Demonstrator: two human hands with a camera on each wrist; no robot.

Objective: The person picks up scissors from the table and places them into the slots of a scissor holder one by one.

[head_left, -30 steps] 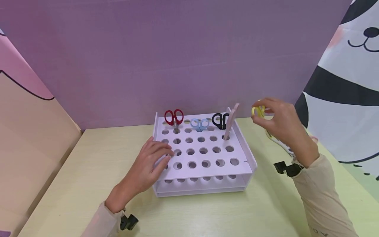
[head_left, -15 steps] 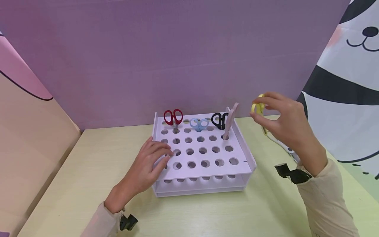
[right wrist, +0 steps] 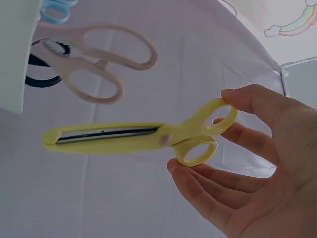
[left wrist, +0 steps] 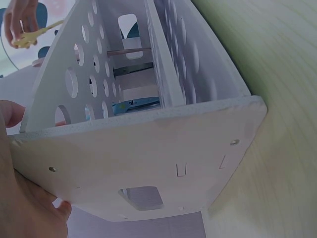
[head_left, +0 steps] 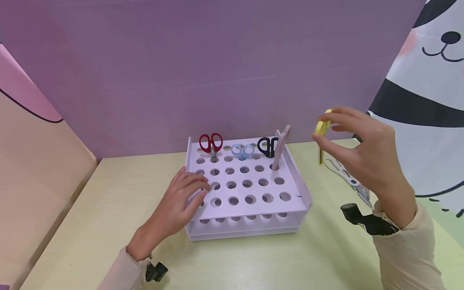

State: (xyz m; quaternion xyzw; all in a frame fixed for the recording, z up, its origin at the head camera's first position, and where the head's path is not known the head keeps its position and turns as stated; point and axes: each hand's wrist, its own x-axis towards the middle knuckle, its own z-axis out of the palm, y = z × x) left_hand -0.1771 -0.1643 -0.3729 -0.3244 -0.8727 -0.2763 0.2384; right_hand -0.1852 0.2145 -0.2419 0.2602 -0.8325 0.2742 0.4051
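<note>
My left hand (head_left: 177, 201) rests on the left front part of a white holed rack (head_left: 241, 209), its fingers lying over the side onto the top panel. Off the rack's right side, in mid-air, my right hand (head_left: 369, 149) pinches yellow scissors (right wrist: 173, 136) by the finger loops between thumb and fingertips. Their blades hang downward in the head view, beside pale pink scissors (head_left: 280, 149) that stand in the rack. Red scissors (head_left: 211, 143), light blue scissors (head_left: 242, 151) and black scissors (head_left: 267, 147) also stand in its holes towards the back.
Scissors with pale handles (head_left: 344, 173) lie on the table right of the rack, partly behind my right hand. A purple cloth backdrop (head_left: 232, 72) rises behind the table (head_left: 137, 177). On the right hangs a panda-print sheet (head_left: 424, 141).
My right hand has moved up and to the right with the yellow scissors, which have turned edge-on. More of the scissors on the table now shows. The left hand stays on the rack.
</note>
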